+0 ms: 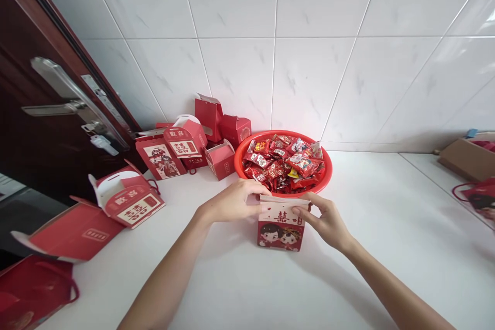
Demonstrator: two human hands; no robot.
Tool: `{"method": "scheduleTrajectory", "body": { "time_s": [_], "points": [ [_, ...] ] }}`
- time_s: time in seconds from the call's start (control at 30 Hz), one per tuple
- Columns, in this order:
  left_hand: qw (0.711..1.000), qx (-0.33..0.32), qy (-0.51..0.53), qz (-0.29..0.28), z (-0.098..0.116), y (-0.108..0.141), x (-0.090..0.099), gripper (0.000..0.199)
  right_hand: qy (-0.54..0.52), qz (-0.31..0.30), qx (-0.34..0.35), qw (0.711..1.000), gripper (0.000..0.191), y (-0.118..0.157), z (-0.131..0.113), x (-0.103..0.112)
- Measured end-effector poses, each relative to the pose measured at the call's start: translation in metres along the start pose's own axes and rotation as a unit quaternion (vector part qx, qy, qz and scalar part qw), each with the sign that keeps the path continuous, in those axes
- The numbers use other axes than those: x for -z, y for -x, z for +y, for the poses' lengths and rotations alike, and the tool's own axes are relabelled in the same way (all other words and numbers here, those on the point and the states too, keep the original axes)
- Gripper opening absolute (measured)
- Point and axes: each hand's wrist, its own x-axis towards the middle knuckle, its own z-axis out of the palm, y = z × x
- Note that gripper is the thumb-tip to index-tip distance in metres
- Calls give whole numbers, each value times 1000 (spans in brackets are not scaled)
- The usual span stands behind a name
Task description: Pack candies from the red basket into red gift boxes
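Centrally, 2 hands pinch the upright printed box [280, 229] by its top edge | left hand [243, 201]: fingers nearly closed on left corner | right hand [324, 216]: fingers nearly closed on right corner | red basket [328, 178] of wrapped sweets [284, 161] just behind, on white worktop [240, 289]

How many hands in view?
2. Left hand at the top left of the couple-print box, right hand at its top right. No others visible.
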Motion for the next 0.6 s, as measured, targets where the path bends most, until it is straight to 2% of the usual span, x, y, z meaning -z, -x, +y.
{"method": "scheduleTrajectory", "body": {
  "time_s": [0.07, 0.13, 0.23, 0.27, 0.4, 0.5, 0.6],
  "points": [
    [999, -3, 43, 10, -2, -4, -3, 14, -10, 13, -14, 1000, 47, -1, 0, 0],
    [994, 5, 111, 21, -3, -7, -7, 16, -35, 10, -19, 999, 48, -3, -2, 3],
    [980, 19, 187, 59, -3, -9, -10, 21, -81, 1, -22, 996, 40, -6, -9, 8],
    [977, 22, 196, 78, -3, -9, -10, 23, -99, -3, -16, 995, 37, -7, -11, 10],
    [968, 25, 209, 138, -3, -7, -9, 31, -160, -38, 31, 986, 45, -14, -16, 17],
    [963, 2, 218, 159, -2, -7, -7, 23, -157, -47, 57, 985, 33, -19, -16, 22],
    [962, -18, 212, 169, -2, -8, -8, 17, -159, -39, 59, 985, 37, -22, -15, 24]
  ]
}}
